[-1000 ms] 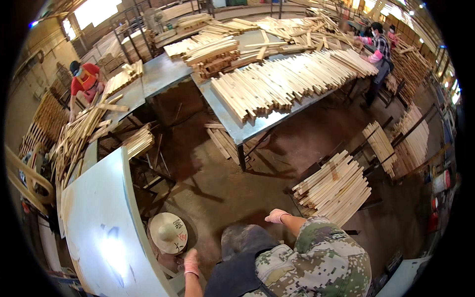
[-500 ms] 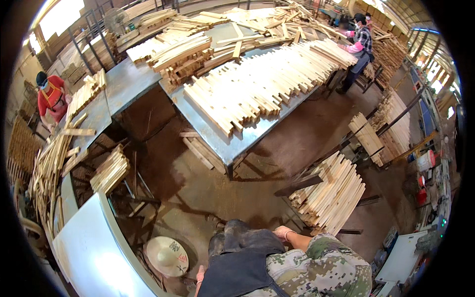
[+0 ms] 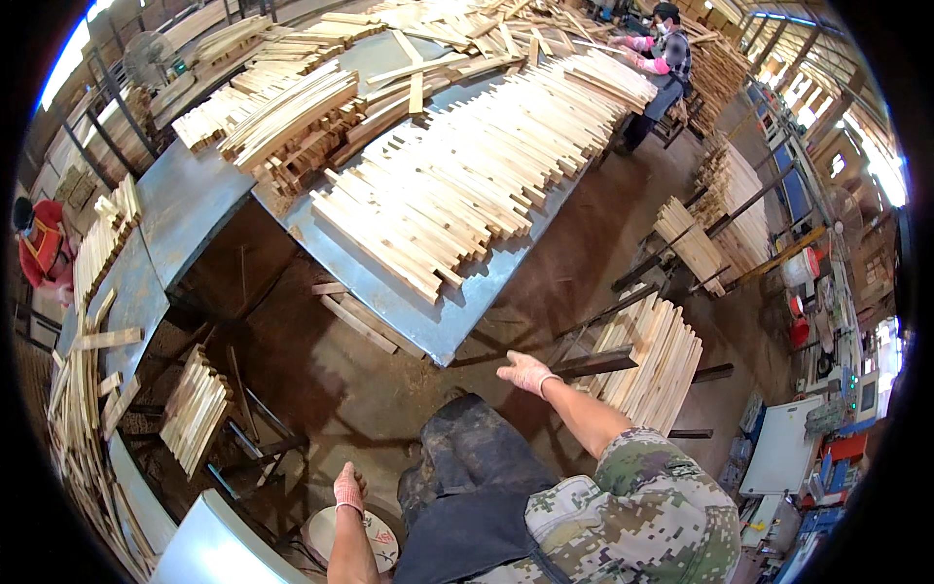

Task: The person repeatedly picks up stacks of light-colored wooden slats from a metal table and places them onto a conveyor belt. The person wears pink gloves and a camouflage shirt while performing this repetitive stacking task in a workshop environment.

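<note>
Lower centre of the frame: right hand [image 3: 525, 371], gloved, stretched forward with fingers loosely spread and gripping nothing, hovering just short of a dark metal bar [image 3: 595, 364] that juts from the rack beside it. Just right of that, a stack of pale wooden slats [image 3: 654, 358] lying on the rack, ends flush, probably so as to lift off as a bundle. Bottom edge, left of centre: left hand [image 3: 347, 487], also gloved, fingers together and pointing up, nothing held, poised above a round pale stool seat [image 3: 375, 533]; contact with it not clear. Between the two arms, a dark apron [image 3: 467, 487] over a camouflage sleeve.

Centre and upper centre: long grey metal table [image 3: 443, 336] carrying rows of slats [image 3: 457, 209] laid parallel, seemingly sorted by length. Upper left, a looser heap of slats [image 3: 282, 122], more crosswise. Left of centre, a small bundle [image 3: 195, 409] on a frame stand. Upper right, a person in a checked shirt [image 3: 666, 49] at the table's far end; far left, a person in red [image 3: 39, 253].

Right edge: a white bucket with a red band [image 3: 804, 267], a red container [image 3: 800, 331], a flat white panel [image 3: 783, 448]. Labels too small to make out.
</note>
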